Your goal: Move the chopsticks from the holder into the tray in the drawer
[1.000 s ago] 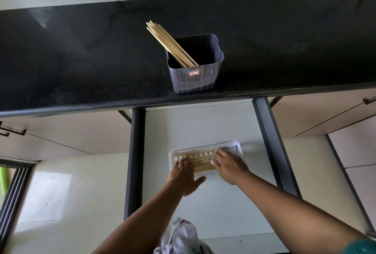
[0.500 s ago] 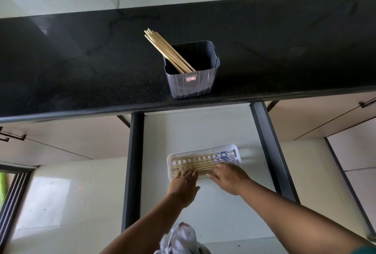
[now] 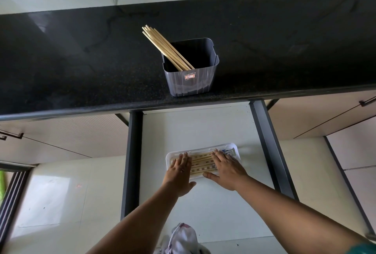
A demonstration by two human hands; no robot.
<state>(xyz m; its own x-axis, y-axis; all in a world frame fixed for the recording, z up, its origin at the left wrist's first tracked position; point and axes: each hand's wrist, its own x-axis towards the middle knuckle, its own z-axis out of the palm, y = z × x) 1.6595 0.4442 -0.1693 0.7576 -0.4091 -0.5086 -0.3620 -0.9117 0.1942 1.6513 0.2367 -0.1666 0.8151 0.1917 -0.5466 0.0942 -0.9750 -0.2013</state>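
Item: chopsticks [image 3: 166, 47], approx. 8 pcs, in holder [image 3: 191, 79] at counter [image 3: 81, 70] front edge, up and away from our hands, long axis leaning back-left. Tray [image 3: 169, 155] in drawer [image 3: 203, 129] w/ laid chopsticks [image 3: 201, 164]. Left hand [image 3: 180, 169] & right hand [image 3: 227, 169] flat, fingers straight, pressing these; neither clearly nearer the holder.

Your hands [image 3: 180, 169] [image 3: 227, 169] hide both ends of tray chopsticks [image 3: 202, 164]; holder [image 3: 190, 82] hides lower ends of rest [image 3: 162, 47].
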